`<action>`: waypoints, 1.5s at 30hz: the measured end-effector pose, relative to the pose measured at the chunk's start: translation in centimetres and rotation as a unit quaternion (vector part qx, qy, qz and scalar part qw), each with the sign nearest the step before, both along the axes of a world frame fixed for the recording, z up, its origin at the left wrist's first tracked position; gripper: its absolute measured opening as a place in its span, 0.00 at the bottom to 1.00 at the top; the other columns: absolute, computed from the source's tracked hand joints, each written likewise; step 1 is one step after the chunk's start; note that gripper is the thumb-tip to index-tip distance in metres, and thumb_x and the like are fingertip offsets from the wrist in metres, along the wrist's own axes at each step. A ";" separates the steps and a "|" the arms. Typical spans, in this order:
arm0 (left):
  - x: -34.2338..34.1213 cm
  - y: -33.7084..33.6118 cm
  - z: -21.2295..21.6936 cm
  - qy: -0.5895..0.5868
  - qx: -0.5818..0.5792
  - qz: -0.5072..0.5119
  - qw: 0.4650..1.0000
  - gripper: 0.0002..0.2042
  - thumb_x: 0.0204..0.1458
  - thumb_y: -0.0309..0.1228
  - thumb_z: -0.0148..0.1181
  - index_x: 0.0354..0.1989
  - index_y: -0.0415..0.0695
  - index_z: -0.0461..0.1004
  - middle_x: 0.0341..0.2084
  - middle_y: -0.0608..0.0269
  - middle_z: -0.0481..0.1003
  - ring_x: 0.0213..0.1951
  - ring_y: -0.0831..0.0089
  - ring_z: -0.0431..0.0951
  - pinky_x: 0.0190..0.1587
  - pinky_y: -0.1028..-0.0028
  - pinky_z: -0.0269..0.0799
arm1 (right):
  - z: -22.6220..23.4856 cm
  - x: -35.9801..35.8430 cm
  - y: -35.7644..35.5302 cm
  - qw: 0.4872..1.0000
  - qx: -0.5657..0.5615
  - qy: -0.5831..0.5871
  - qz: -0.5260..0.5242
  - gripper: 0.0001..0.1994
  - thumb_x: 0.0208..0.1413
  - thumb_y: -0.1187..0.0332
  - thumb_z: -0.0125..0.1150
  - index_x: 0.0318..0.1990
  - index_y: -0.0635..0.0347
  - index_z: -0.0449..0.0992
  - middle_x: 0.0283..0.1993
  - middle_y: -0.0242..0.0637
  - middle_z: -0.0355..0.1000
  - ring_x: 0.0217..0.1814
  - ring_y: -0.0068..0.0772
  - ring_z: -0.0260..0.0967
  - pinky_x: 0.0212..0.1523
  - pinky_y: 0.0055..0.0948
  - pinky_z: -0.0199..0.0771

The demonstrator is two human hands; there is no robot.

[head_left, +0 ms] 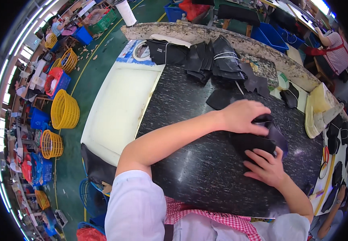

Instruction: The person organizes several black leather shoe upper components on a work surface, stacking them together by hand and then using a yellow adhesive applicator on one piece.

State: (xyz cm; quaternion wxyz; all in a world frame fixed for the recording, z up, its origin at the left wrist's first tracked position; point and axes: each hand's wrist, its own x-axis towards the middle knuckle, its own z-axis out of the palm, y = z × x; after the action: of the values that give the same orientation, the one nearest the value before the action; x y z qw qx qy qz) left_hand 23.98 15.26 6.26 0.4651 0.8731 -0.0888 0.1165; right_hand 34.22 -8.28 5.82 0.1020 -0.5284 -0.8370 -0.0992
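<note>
On the dark speckled tabletop (190,160) my two hands work at a curved black piece (252,145) that looks like cut leather or lining. From the far side my left hand (244,116) reaches over with bent fingers, gripping a folded black edge between thumb and fingers. My right hand (268,164) is at its near edge, fingers bent over the piece and the thumb along its right side. Part of the piece is hidden under both hands. A flat black piece (223,99) lies just beyond my left hand.
Bundled black pieces (226,58) and other stacks line the table's far side. A white board (120,98) and tape roll (142,51) are at left, a foam-like cream block (320,100) at right. Yellow baskets (65,110) stand on the green floor; a co-worker (338,50) sits far right.
</note>
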 end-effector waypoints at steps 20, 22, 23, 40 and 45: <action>-9.1 10.1 0.4 -0.174 0.077 0.495 0.848 0.21 0.57 0.25 0.55 0.60 0.36 0.65 0.54 0.53 0.71 0.55 0.69 0.71 0.59 0.73 0.61 | 2.5 1.7 -6.0 0.903 0.047 0.320 -0.282 0.18 0.45 0.81 0.62 0.47 0.62 0.75 0.60 0.46 0.64 0.52 0.42 0.68 0.53 0.36 0.68; -12.2 7.3 1.4 -0.224 -0.152 0.479 0.835 0.21 0.56 0.24 0.57 0.58 0.31 0.65 0.52 0.51 0.71 0.53 0.67 0.72 0.57 0.71 0.65 | 2.2 1.0 -7.7 0.897 0.033 0.322 -0.302 0.18 0.46 0.80 0.62 0.48 0.63 0.75 0.60 0.45 0.64 0.53 0.41 0.68 0.54 0.36 0.68; -13.5 5.7 1.4 -0.217 -0.253 0.433 0.838 0.20 0.56 0.22 0.57 0.57 0.32 0.66 0.51 0.52 0.71 0.52 0.66 0.73 0.56 0.67 0.68 | 1.4 0.9 -8.4 0.896 0.015 0.320 -0.307 0.19 0.46 0.78 0.63 0.49 0.62 0.74 0.60 0.44 0.64 0.55 0.42 0.67 0.55 0.37 0.67; -6.7 -8.5 -0.9 0.114 -0.504 0.169 0.839 0.21 0.57 0.26 0.56 0.60 0.41 0.64 0.49 0.58 0.74 0.49 0.72 0.76 0.53 0.69 0.73 | 2.1 0.9 -17.2 0.750 0.042 0.439 -0.493 0.21 0.51 0.78 0.60 0.55 0.64 0.71 0.55 0.33 0.71 0.56 0.27 0.66 0.59 0.26 0.62; -6.7 -9.3 -1.1 0.088 -0.497 0.164 0.848 0.21 0.58 0.26 0.54 0.61 0.42 0.64 0.49 0.58 0.74 0.50 0.72 0.75 0.53 0.69 0.73 | 2.7 0.1 -14.7 0.722 0.076 0.560 -0.400 0.23 0.53 0.78 0.58 0.58 0.67 0.67 0.59 0.39 0.67 0.60 0.30 0.64 0.62 0.28 0.59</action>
State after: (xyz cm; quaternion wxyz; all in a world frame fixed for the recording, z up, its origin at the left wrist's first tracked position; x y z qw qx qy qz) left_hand 17.28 5.98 5.12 0.8166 0.5341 0.1663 0.1422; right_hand 34.32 -22.97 8.53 0.5429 -0.7637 -0.3283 0.1195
